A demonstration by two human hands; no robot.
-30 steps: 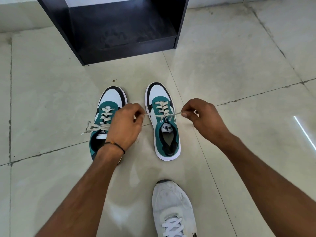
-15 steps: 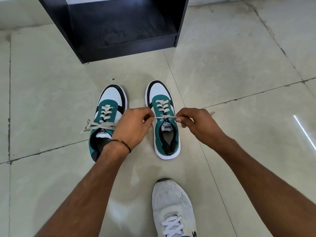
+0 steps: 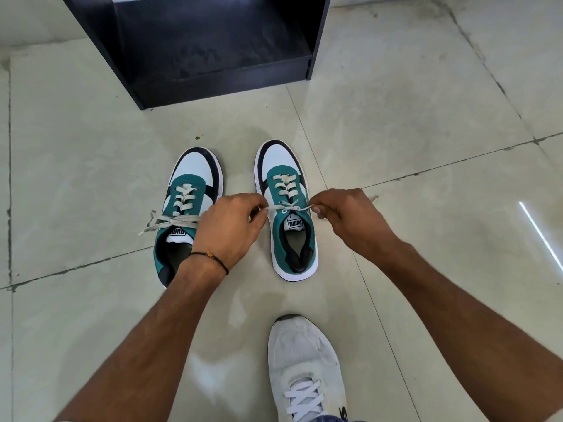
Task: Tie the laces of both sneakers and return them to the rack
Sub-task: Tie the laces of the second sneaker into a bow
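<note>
Hands working over right-hand sneaker (image 3: 288, 214) of a green, white and black pair standing on tiled floor (image 3: 396, 123), toes toward black rack (image 3: 213, 47). Left hand (image 3: 231, 228) knuckles up, fingers curled, thumb and forefinger pinching one end of the lace (image 3: 289, 207) at the sneaker's left side. Right hand (image 3: 350, 219) mirrored on the other side, fingers curled under, pinching the other lace end; lace runs nearly straight between the two hands, crossing above the tongue label. A short lace tip (image 3: 373, 197) pokes out beyond the right hand. Black thread band (image 3: 210, 257) on left wrist.

Left-hand sneaker (image 3: 185, 214) stands just beside, lace ends (image 3: 164, 222) loose, trailing off its left side; its right edge and heel partly covered by left hand and forearm. Actual fingertip contact on the lace mostly hidden by knuckles. Rack top cut off by frame edge; its visible shelf holds nothing I can make out. Person's own white shoe (image 3: 304, 370) at bottom, cut off at frame edge.
</note>
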